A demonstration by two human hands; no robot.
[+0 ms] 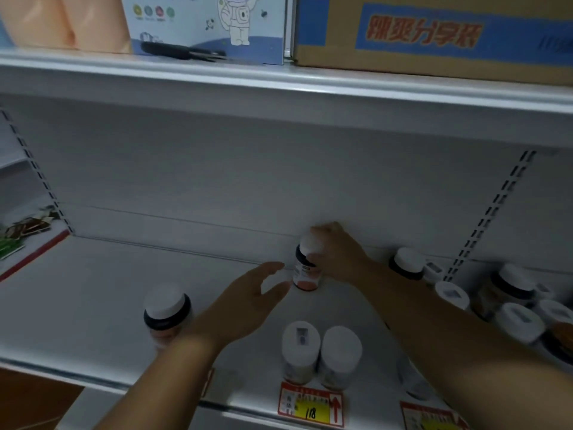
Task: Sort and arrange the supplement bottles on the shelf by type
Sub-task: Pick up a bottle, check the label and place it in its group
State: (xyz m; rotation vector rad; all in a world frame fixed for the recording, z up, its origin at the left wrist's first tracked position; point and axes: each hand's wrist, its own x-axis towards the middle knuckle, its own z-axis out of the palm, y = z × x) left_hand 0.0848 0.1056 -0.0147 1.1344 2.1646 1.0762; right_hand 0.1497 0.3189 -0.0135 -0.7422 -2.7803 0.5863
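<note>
White metal shelving (102,293) fills the view, smooth and dim. At left a white-capped bottle (166,315) stands alone. The left hand (248,301) hovers with loose, spread fingers, holding nothing. Just beside it the right hand (338,254) grips an orange-labelled bottle (305,271) upright near the back panel. Below, a red-and-yellow price tag (311,405) reads "18". More white-capped bottles (514,308) crowd the right.

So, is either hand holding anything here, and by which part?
The right hand grips the dark, white-capped bottle with an orange label around its cap and shoulder. The left hand is open beside it, holding nothing.
</note>
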